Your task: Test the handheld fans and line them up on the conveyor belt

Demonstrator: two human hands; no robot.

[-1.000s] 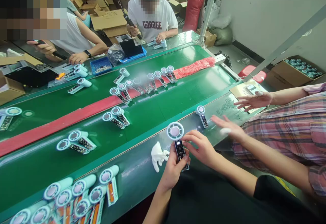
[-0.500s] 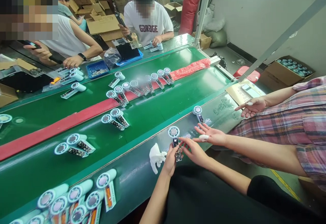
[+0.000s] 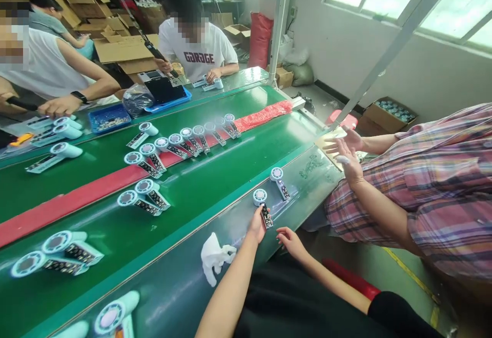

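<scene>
In the head view, your left hand (image 3: 257,227) grips a small round pale-blue fan with a bare black circuit-board handle (image 3: 262,209) on the dark green bench edge (image 3: 226,225). Your right hand (image 3: 291,240) is open, empty, just beside it. Similar fans (image 3: 142,198) stand in rows along the green conveyor belt (image 3: 73,194); some lower left carry paper cards. Cardboard boxes (image 3: 123,51) crowd the room behind.
</scene>
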